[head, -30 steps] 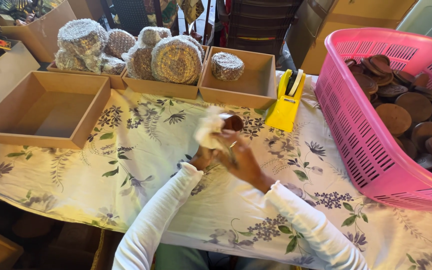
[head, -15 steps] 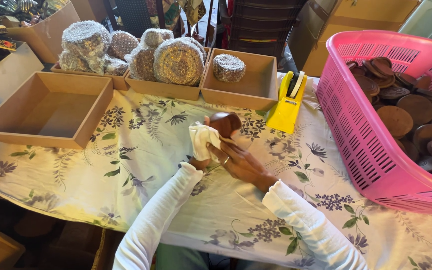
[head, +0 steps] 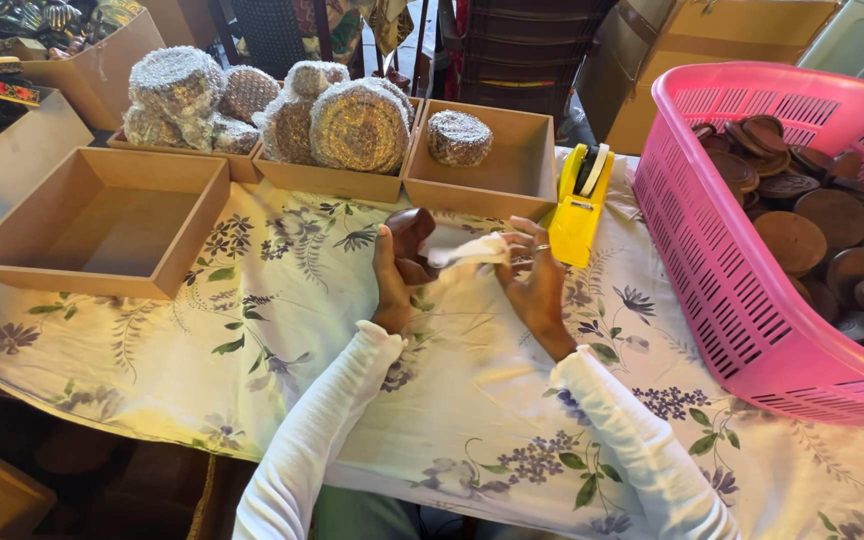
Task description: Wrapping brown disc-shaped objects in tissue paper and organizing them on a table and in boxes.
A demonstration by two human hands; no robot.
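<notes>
Left hand (head: 392, 285) fingers closed round a small brown wooden piece (head: 410, 240), rigid, smooth, likely light, best gripped by its sides, while right hand (head: 535, 285) fingers pinch a soft white cloth (head: 467, 250) just beside it, above the worktop (head: 282, 330).

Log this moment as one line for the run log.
left hand: holds brown round piece | right hand: holds white cloth against it | pink basket right
</notes>
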